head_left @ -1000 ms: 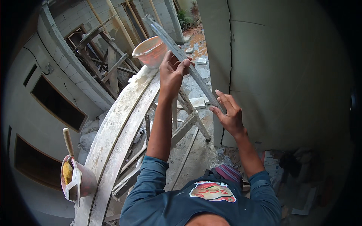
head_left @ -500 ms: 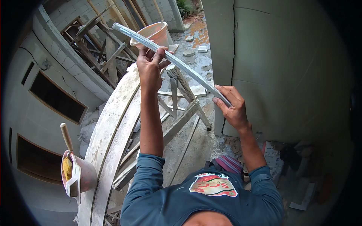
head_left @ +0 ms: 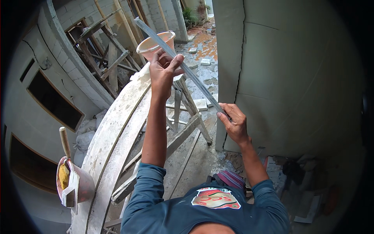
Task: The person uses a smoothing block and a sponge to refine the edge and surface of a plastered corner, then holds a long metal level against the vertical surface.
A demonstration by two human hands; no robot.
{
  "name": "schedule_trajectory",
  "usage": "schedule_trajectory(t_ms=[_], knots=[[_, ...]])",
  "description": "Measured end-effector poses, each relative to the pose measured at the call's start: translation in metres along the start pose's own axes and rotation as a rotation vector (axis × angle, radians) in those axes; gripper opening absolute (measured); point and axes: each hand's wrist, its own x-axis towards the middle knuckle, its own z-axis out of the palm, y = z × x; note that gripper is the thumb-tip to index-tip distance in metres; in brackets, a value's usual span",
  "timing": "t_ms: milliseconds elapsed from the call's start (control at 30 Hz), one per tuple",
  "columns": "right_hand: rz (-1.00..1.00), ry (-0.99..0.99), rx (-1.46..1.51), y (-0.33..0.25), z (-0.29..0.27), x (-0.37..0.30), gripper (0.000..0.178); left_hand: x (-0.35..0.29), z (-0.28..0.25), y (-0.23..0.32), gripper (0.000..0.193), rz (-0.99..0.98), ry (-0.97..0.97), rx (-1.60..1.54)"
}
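Slanting across the view in front of me is a long, thin grey metal channel strip (head_left: 194, 80), held up in the air. My left hand (head_left: 164, 72) is closed around it above its middle, with the thumb along one side. At its lower right end my right hand (head_left: 233, 123) grips it between thumb and fingers. The strip's far end reaches past the rim of an orange bucket (head_left: 156, 45), which stands behind my left hand on the plank platform (head_left: 117, 117).
A pink bucket (head_left: 83, 185) with a wooden-handled tool and a yellow sponge sits at the platform's near left. A wooden trestle (head_left: 189, 128) supports the platform. At the right rises a grey wall (head_left: 280, 78) with a cracked edge. Broken blocks (head_left: 205, 61) litter the floor beyond.
The strip now slants more steeply, its right end lower. My right hand has moved down and slightly left; my left hand has shifted a little right. Both still grip the strip.
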Motion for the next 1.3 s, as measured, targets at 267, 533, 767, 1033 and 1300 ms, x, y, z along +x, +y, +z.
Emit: schedule_trajectory(t_ms=[267, 533, 767, 1033, 1300], knots=[[0.07, 0.203, -0.007, 0.026, 0.001, 0.003, 0.03, 0.033, 0.069, 0.014, 0.061, 0.17, -0.1, 0.198], [0.126, 0.35, -0.053, 0.059, -0.009, 0.016, 0.033, 0.071, 0.126, 0.048, 0.06, 0.522, 0.006, 0.535], [0.235, 0.246, -0.037, 0.1, -0.021, -0.005, 0.02, 0.077, 0.157, 0.03, 0.061, 0.554, -0.055, 0.596], [0.442, 0.06, 0.065, 0.135, -0.029, -0.041, 0.019, 0.037, 0.148, -0.015, 0.052, 0.384, -0.15, 0.57], [0.898, 0.133, 0.028, 0.142, -0.071, -0.168, 0.028, -0.036, 0.11, -0.06, 0.046, 0.171, -0.092, 0.388]])
